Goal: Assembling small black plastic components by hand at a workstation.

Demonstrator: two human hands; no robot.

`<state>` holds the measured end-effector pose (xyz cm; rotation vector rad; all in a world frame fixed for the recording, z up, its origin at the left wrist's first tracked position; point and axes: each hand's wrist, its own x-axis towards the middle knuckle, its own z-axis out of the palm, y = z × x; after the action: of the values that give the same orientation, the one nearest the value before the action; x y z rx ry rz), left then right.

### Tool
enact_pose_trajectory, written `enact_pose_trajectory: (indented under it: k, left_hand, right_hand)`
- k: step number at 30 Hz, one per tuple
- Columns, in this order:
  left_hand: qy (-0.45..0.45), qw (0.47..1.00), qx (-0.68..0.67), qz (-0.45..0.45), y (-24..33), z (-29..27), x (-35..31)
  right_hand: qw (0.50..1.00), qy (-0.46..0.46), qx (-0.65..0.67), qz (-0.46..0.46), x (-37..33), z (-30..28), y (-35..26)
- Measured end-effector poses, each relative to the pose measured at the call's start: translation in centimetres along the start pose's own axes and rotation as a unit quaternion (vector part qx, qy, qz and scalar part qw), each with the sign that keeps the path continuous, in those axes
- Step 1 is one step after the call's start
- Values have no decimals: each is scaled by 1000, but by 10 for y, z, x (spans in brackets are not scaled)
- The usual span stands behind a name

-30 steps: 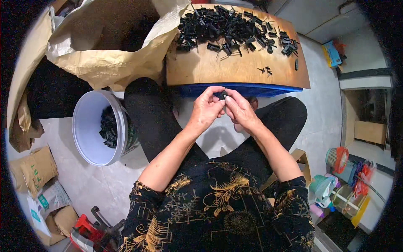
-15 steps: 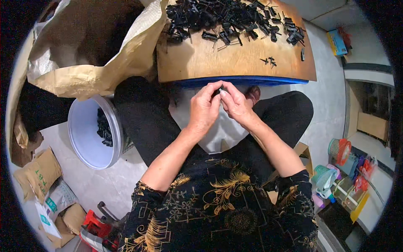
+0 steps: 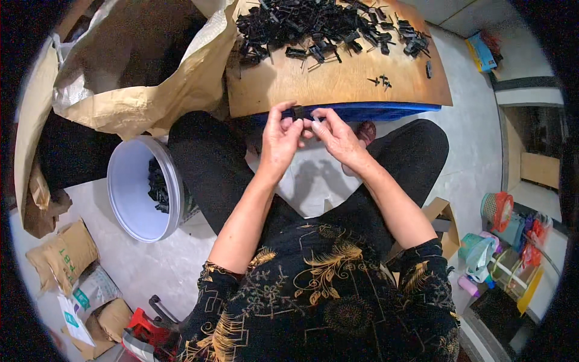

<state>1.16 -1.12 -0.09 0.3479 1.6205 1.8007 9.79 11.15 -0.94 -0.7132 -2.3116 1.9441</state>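
Between my knees, just off the near edge of the wooden board, my two hands are close together. My left hand (image 3: 279, 143) is closed on a small black plastic part (image 3: 298, 112), held between thumb and fingers. My right hand (image 3: 339, 137) is in a pinch beside it, with a small pale tip showing at the thumb; whether that is a thing or a nail I cannot make out. Beyond them a heap of black plastic parts with thin stems (image 3: 313, 27) lies on the board (image 3: 277, 87). A few small black pieces (image 3: 381, 81) lie apart at its right.
An open woven sack (image 3: 151, 102) stands at the far left. Below it a white bucket (image 3: 129, 196) holds black parts. Brown packages (image 3: 63, 253) and a red object (image 3: 145, 329) lie at lower left. Along the right are a cardboard box (image 3: 443, 226) and baskets with bags (image 3: 500, 211).
My hands have drawn slightly apart, the left moving left and toward the board. The black part, mostly hidden before, now shows in my left fingers. The view has shifted a little.
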Motion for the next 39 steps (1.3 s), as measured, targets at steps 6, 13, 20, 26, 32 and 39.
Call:
enact_pose_trajectory:
  k: [6, 13, 20, 26, 32, 39]
  left_hand:
    - [-40, 978, -192, -73, 3, -10, -8]
    - [-143, 958, -221, -110, 4, -10, -12]
    - [-188, 965, -147, -108, -2, -11, -17]
    - [-202, 977, -4, -65, 3, -3, -20]
    - [-175, 980, 88, -37, -4, 6, -22]
    - [-140, 988, 47, -38, -4, 5, -14]
  right_hand:
    - [985, -51, 158, 34, -15, -13, -20]
    - [975, -57, 213, 22, -21, -20, -23]
    - [967, -88, 227, 73, -21, -19, -15]
    - [972, -103, 196, 82, -21, -20, -10]
    - [983, -84, 161, 35, -18, -9, -11]
    - [988, -88, 125, 18, -16, -12, -11]
